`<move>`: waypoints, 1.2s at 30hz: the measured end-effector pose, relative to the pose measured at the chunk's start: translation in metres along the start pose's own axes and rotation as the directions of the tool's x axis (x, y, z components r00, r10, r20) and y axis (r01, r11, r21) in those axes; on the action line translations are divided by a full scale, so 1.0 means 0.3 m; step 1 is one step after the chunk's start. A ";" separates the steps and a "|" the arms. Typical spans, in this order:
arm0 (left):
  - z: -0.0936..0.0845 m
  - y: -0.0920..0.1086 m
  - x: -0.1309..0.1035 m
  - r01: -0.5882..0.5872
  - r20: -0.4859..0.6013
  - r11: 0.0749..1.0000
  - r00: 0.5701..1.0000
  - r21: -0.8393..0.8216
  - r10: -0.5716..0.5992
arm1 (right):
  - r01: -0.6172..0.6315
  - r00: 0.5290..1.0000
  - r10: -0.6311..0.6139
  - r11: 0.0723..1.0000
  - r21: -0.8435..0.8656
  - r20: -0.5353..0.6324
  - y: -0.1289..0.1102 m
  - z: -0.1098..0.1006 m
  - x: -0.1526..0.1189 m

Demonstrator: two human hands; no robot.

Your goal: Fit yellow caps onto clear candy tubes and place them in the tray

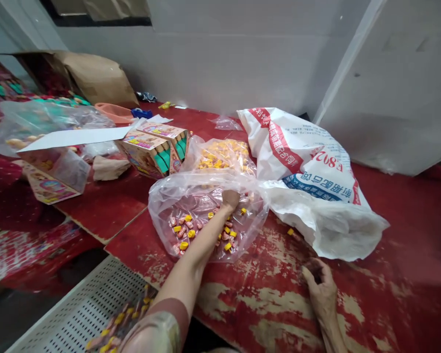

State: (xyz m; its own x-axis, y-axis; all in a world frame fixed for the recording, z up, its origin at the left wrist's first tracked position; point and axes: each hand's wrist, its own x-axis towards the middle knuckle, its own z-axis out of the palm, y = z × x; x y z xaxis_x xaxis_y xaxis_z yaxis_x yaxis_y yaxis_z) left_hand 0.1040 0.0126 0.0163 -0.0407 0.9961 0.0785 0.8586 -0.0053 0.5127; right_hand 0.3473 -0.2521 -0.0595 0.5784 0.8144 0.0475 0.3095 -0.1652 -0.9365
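Small pink and yellow plastic pieces [185,234] lie loose inside a clear, crumpled plastic bag [169,206], spread open on the worn red tabletop [389,304] straight ahead of me. My left hand [231,198] is pushed deep into that bag, forearm through the mouth, fingers curled down among the pieces at the far end. I cannot tell whether it has closed on any of them; the film blurs the fingertips.

My right hand [320,289] rests on the bare table, well apart from the bag, fingers loosely curled with the palm down. I cannot tell if anything is in it. One stray yellow piece [290,231] lies on the table between the two hands, just beside the edge of a large white woven sack with red and blue print [308,166], which slumps beyond my right hand.

Beyond my left hand, touching the bag's far side, sits a second clear bag full of yellow pieces [224,154]. Further left of that stands an open printed cardboard box holding green items [154,149]. Near my left elbow, below the table edge, a white perforated tray [77,314] carries more pink and yellow pieces.
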 end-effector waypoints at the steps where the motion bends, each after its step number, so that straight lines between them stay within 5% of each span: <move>1: -0.013 -0.005 -0.024 -0.011 0.002 1.000 1.000 -0.013 0.011 | -0.010 1.000 0.010 0.999 0.047 -0.008 -0.006 -0.003 -0.002; 5: -0.054 -0.016 -0.193 -0.090 -0.005 0.988 0.996 -0.126 0.090 | 0.006 0.999 0.009 0.963 0.271 -0.053 -0.034 -0.017 0.002; 7: -0.062 -0.008 -0.318 -0.114 0.022 0.909 0.991 -0.401 0.134 | 0.014 0.999 -0.001 0.915 0.403 -0.032 -0.043 -0.018 0.006; 10: -0.039 0.033 -0.531 0.114 0.260 0.597 0.951 -0.794 0.164 | -0.027 1.000 0.018 0.856 0.517 0.023 -0.056 -0.006 -0.009; 13: 0.028 0.095 -0.696 0.369 0.464 0.382 0.864 -0.847 0.194 | -0.077 0.992 0.012 0.843 0.532 0.125 -0.080 0.013 -0.047; 16: 0.089 0.130 -0.766 0.475 0.522 0.249 0.833 -0.844 0.182 | -0.078 0.984 -0.021 0.844 0.531 0.179 -0.113 0.013 -0.076; 20: 0.102 0.111 -0.776 0.498 0.517 0.148 0.845 -0.854 0.137 | 0.004 0.981 -0.090 0.898 0.440 0.174 -0.150 -0.040 -0.085; 22: 0.088 0.094 -0.773 0.504 0.523 0.148 0.842 -0.851 0.135 | 0.086 0.938 -0.150 0.974 0.208 0.313 -0.164 -0.075 -0.090; 25: 0.068 0.082 -0.774 0.532 0.577 0.238 0.791 -0.813 0.205 | 0.275 0.824 -0.191 0.958 -0.081 0.534 -0.181 -0.105 -0.107; 29: 0.055 0.092 -0.790 0.561 0.633 0.302 0.728 -0.770 0.262 | 0.407 0.765 -0.288 0.909 -0.086 0.576 -0.205 -0.094 -0.127; 32: 0.056 0.101 -0.808 0.539 0.616 0.325 0.760 -0.777 0.210 | 0.431 0.730 -0.320 0.901 -0.043 0.603 -0.222 -0.070 -0.136; 36: 0.074 0.098 -0.847 0.340 0.465 0.495 0.872 -0.799 0.152 | 0.479 0.719 -0.352 0.876 -0.059 0.599 -0.235 -0.041 -0.145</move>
State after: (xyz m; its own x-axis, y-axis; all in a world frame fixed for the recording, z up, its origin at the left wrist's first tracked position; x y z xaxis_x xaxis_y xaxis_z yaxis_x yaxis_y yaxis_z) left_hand 0.1509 -0.2388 -0.0075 0.3322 0.9092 -0.2512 0.0029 0.2653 0.9642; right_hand 0.3096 -0.2829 0.0088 -0.1451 0.9771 0.1559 0.5928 0.2120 -0.7769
